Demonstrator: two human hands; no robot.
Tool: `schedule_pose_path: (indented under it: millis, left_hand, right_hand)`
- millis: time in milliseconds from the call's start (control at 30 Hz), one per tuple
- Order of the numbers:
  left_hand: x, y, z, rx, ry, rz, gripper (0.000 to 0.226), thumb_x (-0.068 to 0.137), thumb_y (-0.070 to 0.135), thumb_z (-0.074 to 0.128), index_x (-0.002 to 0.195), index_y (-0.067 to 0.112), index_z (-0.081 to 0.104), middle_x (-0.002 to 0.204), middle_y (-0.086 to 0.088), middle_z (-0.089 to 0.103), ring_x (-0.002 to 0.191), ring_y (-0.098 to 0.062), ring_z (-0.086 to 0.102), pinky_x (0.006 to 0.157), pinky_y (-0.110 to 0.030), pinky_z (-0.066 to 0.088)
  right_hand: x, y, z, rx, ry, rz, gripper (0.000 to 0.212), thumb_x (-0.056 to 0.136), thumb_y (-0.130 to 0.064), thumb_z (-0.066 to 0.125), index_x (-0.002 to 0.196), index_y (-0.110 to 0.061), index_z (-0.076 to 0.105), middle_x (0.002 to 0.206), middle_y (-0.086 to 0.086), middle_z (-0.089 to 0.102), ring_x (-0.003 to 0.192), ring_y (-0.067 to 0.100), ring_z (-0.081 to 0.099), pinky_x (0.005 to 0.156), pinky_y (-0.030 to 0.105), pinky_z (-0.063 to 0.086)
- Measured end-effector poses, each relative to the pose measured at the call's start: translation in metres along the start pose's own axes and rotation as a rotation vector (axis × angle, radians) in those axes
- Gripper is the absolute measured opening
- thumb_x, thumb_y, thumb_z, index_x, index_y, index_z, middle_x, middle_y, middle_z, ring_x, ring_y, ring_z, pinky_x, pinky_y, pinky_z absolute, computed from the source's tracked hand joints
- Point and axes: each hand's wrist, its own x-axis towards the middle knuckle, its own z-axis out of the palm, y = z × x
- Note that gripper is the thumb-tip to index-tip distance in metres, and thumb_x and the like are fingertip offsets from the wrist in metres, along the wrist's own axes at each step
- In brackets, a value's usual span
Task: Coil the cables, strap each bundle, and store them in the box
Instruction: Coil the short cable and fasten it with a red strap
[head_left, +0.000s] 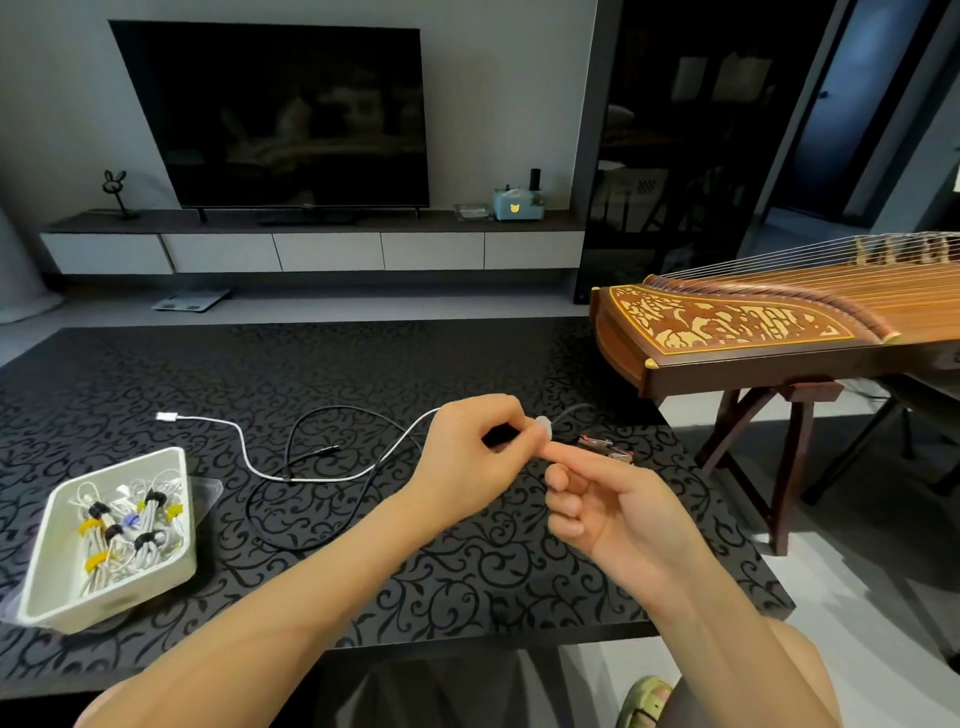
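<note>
Right hand (613, 509) sits closest, forefinger stretched out to touch the left hand (467, 457) at its thumb, other fingers loosely curled round nothing. Left thumb and forefinger pinch a small pale piece (543, 427). White cable (208, 419) trails from behind that hand across the patterned table (467, 571), crossing a looped black cable (306, 547). Strapped bundles (124, 530) lie in the white box (114, 597), far left.

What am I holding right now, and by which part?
The left hand pinches the white cable at its pale end, between thumb and fingertip; the right hand only touches it with its index finger.
</note>
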Motion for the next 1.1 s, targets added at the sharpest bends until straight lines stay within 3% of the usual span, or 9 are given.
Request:
schedule_pose_path:
  millis: [67,133,233,333,500,700,867,967,1100]
  left_hand:
    - [0.002,0.007,-0.001,-0.159,-0.014,-0.167,0.02,0.081,0.019,0.072,0.064,0.013,0.063,0.064,-0.006,0.064,0.06,-0.019,0.058,0.057,-0.034,0.046]
    - [0.004,0.015,-0.002,-0.34,-0.043,-0.311,0.02,0.078,0.007,0.074,0.064,0.012,0.061,0.068,-0.01,0.066,0.058,-0.013,0.059,0.053,-0.023,0.045]
    - [0.008,0.021,-0.004,-0.496,-0.125,-0.522,0.021,0.078,-0.002,0.068,0.068,0.013,0.057,0.062,-0.004,0.058,0.05,-0.008,0.049,0.041,-0.017,0.033]
    - [0.013,0.016,-0.008,-0.603,-0.185,-0.66,0.025,0.078,-0.006,0.061,0.069,0.016,0.054,0.059,0.0,0.045,0.049,-0.012,0.042,0.041,-0.02,0.022]
    - [0.015,0.008,-0.009,-0.717,-0.306,-0.676,0.025,0.068,-0.005,0.057,0.073,0.02,0.055,0.062,0.0,0.048,0.06,-0.018,0.049,0.057,-0.029,0.027]
    - [0.015,-0.001,-0.021,-0.722,-0.418,-0.755,0.012,0.092,0.008,0.048,0.089,0.012,0.059,0.08,-0.004,0.064,0.074,-0.019,0.057,0.063,-0.024,0.045]
    - [0.005,-0.006,-0.026,-0.662,-0.618,-0.842,0.038,0.099,0.035,0.038,0.087,0.009,0.063,0.081,-0.01,0.07,0.077,-0.022,0.062,0.08,-0.033,0.046]
    - [-0.001,-0.007,-0.027,-0.685,-0.704,-0.874,0.035,0.096,0.032,0.043,0.083,0.006,0.063,0.073,-0.008,0.065,0.071,-0.02,0.06,0.078,-0.031,0.05]
    - [-0.007,-0.012,-0.017,-0.686,-0.533,-0.915,0.028,0.094,0.018,0.051,0.07,0.006,0.059,0.058,-0.004,0.061,0.057,-0.013,0.057,0.065,-0.023,0.048]
  right_hand:
    - [0.005,0.005,0.001,-0.076,0.072,-0.044,0.033,0.075,-0.023,0.063,0.098,-0.001,0.071,0.059,0.0,0.049,0.048,0.008,0.037,0.043,0.019,0.032]
    - [0.012,0.011,0.003,-0.189,0.157,-0.107,0.038,0.074,-0.032,0.067,0.095,-0.001,0.07,0.058,-0.003,0.048,0.048,0.005,0.039,0.045,0.019,0.034]
    - [0.02,0.017,0.007,-0.276,0.243,-0.206,0.031,0.071,-0.04,0.068,0.076,-0.009,0.061,0.056,-0.003,0.049,0.047,0.005,0.04,0.047,0.02,0.035]
    - [0.026,0.018,0.007,-0.335,0.248,-0.286,0.038,0.074,-0.045,0.064,0.076,-0.008,0.059,0.055,-0.001,0.045,0.047,0.007,0.036,0.046,0.021,0.03]
    - [0.035,0.014,0.008,-0.265,0.155,-0.202,0.047,0.088,-0.026,0.061,0.043,-0.02,0.051,0.047,-0.001,0.023,0.044,0.011,0.016,0.047,0.027,0.011]
    - [0.044,0.007,0.0,-0.131,0.244,-0.196,0.045,0.089,-0.007,0.052,0.047,-0.012,0.037,0.037,0.001,0.024,0.031,0.01,0.015,0.039,0.021,0.012]
    - [0.052,0.005,-0.006,-0.042,0.271,-0.136,0.039,0.088,-0.008,0.051,0.052,-0.012,0.037,0.035,0.0,0.026,0.028,0.009,0.017,0.034,0.016,0.015]
    - [0.056,0.006,-0.009,-0.032,0.268,-0.106,0.039,0.088,-0.009,0.05,0.052,-0.011,0.037,0.034,0.0,0.025,0.027,0.008,0.017,0.033,0.015,0.016]
    - [0.062,0.014,-0.015,-0.04,0.275,-0.055,0.039,0.09,-0.011,0.05,0.053,-0.012,0.037,0.034,0.0,0.025,0.026,0.008,0.018,0.033,0.014,0.015]
